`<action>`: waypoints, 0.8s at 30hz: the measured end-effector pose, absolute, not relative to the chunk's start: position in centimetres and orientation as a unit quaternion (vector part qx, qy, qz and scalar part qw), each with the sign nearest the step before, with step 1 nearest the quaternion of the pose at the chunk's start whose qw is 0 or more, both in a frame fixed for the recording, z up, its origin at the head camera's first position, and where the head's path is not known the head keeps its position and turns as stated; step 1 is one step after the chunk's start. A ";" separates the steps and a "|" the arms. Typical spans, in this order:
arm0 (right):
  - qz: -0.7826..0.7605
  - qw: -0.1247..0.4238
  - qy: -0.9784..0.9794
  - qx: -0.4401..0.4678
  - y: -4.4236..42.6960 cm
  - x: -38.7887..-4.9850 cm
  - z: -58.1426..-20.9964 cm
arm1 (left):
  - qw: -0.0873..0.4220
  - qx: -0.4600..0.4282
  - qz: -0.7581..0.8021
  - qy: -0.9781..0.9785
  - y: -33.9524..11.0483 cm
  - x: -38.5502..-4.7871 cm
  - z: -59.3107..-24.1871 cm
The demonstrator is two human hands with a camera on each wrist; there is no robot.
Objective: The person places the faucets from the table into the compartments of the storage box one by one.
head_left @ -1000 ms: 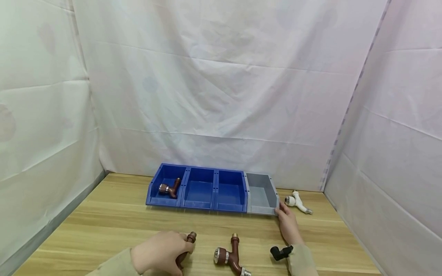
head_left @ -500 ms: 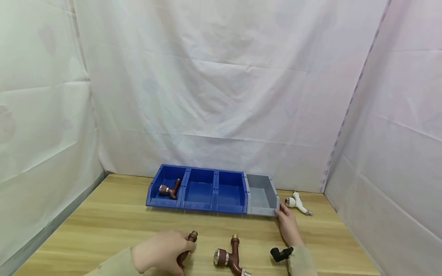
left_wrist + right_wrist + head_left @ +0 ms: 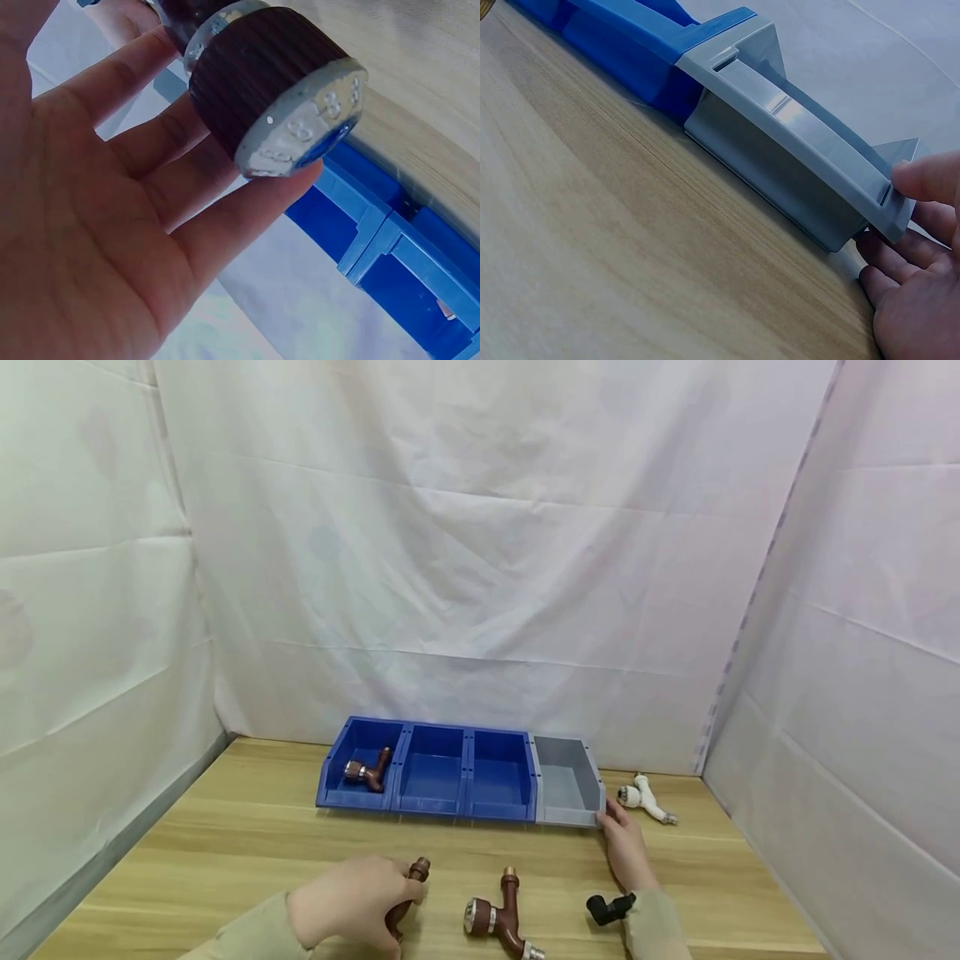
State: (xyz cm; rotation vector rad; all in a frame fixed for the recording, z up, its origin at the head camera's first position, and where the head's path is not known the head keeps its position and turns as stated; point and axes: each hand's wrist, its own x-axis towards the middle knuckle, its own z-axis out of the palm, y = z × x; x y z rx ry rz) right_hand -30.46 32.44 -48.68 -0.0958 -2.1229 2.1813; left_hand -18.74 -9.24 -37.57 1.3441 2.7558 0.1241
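In the head view my left hand (image 3: 358, 897) holds a brown tap (image 3: 401, 910) near the front of the table, its threaded end pointing away. The left wrist view shows the tap's ribbed brown knob (image 3: 266, 82) with a silver cap, lying against my fingers. My right hand (image 3: 624, 847) pinches the front right corner of the grey bin (image 3: 573, 817); in the right wrist view the thumb is on the bin's rim and the other fingers are under it. Between my hands a second brown tap (image 3: 510, 914) lies on the table.
Several blue bins (image 3: 427, 804) adjoin the grey one in a row. The leftmost holds another brown tap (image 3: 371, 772). A white tap (image 3: 647, 800) lies right of the bins, and a black elbow-shaped fitting (image 3: 609, 910) beside my right sleeve. White cloth (image 3: 480, 568) encloses the table.
My left hand and the brown tap in it have shifted very slightly forward and right. My right hand keeps its hold on the grey bin's corner.
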 end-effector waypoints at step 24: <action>0.709 0.047 -0.703 -0.032 32.4 -30.3 -48.7 | 0.034 0.433 0.035 0.900 -8.7 -18.9 -37.0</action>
